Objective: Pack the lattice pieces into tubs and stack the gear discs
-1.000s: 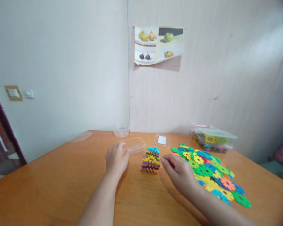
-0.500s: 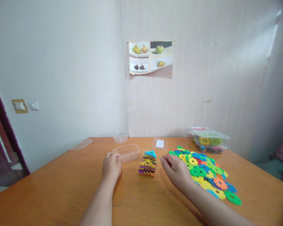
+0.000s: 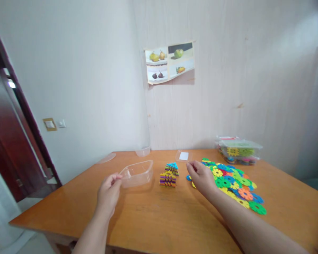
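My left hand (image 3: 109, 194) pinches the near left end of a clear plastic container (image 3: 137, 180) between thumb and fingers. The container looks empty and slightly tilted, seemingly lifted off the table. To its right stand two stacks of toothed plastic pieces: a yellow, purple and orange stack (image 3: 168, 180) in front, and a stack with a blue top (image 3: 172, 167) behind. My right hand (image 3: 201, 176) is closed in a loose fist beside the left edge of a spread of colourful notched plastic discs (image 3: 228, 182). Whether anything is inside that fist is hidden.
All this is on a brown wooden table (image 3: 148, 218). Toward the wall stand a clear bowl (image 3: 143, 151), a flat clear lid (image 3: 106, 157) and a clear tray with a white label (image 3: 183, 156). A clear box of plastic pieces (image 3: 240, 151) is at the back right.
My left hand has moved left and nearer, pulling and tilting the container with it. The view has turned a little left. My right hand stays closed near the discs.
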Available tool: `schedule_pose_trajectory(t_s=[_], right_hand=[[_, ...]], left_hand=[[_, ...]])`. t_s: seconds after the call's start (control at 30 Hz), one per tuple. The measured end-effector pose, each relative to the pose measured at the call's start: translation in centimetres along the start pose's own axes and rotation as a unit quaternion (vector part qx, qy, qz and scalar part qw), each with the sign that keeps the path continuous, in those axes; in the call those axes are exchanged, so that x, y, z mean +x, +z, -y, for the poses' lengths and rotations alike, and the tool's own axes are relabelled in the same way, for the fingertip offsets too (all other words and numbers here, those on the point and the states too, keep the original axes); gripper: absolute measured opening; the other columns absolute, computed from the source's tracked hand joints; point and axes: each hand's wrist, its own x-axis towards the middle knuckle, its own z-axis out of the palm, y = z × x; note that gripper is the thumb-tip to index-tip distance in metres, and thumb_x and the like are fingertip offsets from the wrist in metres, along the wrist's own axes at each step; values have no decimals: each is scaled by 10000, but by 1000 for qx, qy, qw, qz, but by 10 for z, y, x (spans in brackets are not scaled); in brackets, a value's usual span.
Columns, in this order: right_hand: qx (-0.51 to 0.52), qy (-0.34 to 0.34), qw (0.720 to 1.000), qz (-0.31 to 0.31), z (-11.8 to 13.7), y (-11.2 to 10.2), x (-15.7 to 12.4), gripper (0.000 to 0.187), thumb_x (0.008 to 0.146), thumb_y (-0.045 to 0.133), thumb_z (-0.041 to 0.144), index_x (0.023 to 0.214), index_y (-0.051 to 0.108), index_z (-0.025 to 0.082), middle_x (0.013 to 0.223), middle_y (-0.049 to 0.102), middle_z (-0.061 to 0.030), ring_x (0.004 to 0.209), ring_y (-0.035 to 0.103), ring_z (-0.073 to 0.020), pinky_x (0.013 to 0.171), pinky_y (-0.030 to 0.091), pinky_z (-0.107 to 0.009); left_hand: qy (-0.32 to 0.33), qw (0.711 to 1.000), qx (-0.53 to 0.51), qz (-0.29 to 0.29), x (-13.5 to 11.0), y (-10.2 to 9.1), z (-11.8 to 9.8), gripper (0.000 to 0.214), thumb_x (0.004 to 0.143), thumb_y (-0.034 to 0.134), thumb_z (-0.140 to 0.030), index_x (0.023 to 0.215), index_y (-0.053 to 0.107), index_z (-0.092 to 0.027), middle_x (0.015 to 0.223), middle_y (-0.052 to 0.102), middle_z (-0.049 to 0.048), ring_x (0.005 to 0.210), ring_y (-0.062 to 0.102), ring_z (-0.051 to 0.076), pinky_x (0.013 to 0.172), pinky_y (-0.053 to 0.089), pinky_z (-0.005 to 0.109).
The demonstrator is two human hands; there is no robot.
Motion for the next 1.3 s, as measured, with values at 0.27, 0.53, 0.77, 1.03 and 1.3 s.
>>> schedule_pose_trajectory(t_s=[0.27, 0.53, 0.77, 1.03, 1.3], right_hand=[[34, -33, 999, 27, 11, 5, -9, 323, 925, 453, 417, 757, 642, 216, 703, 658, -15, 666, 585, -160, 597, 355, -253], [12, -53, 997, 63, 16, 6, -14, 370, 937, 414, 435, 784, 663, 208, 743, 686, -37, 712, 612, -179, 627, 381, -261], [26, -36, 994, 97, 10, 11, -14, 347, 920, 431, 424, 865, 697, 208, 806, 713, -44, 766, 637, -195, 661, 415, -274], [51, -16, 989, 138, 10, 15, -4, 273, 877, 486, 359, 895, 707, 200, 807, 708, -28, 760, 634, -184, 660, 420, -270], [-47, -64, 958, 276, 33, 14, 34, 174, 785, 600, 321, 838, 717, 203, 719, 681, -2, 650, 580, -149, 554, 321, -235]], left_hand=[[-48, 978, -118, 167, -47, -12, -6, 194, 726, 694, -369, 773, 667, -182, 1250, 653, 112, 1235, 542, 283, 1087, 327, 398], [-98, 963, -181, 176, -51, 12, -6, 305, 682, 714, -325, 941, 664, -172, 1003, 708, 73, 983, 664, 211, 926, 470, 335], [-65, 978, -97, 175, -46, 23, -9, 358, 736, 623, -525, 794, 646, -172, 819, 691, 44, 839, 643, 194, 787, 489, 291], [-32, 973, -75, 214, -37, 29, -7, 265, 725, 596, -446, 678, 609, -186, 692, 626, 6, 739, 578, 183, 728, 452, 278], [-50, 964, -76, 249, -31, 29, -3, 220, 730, 597, -394, 682, 643, -185, 717, 647, 13, 758, 576, 186, 734, 438, 273]])
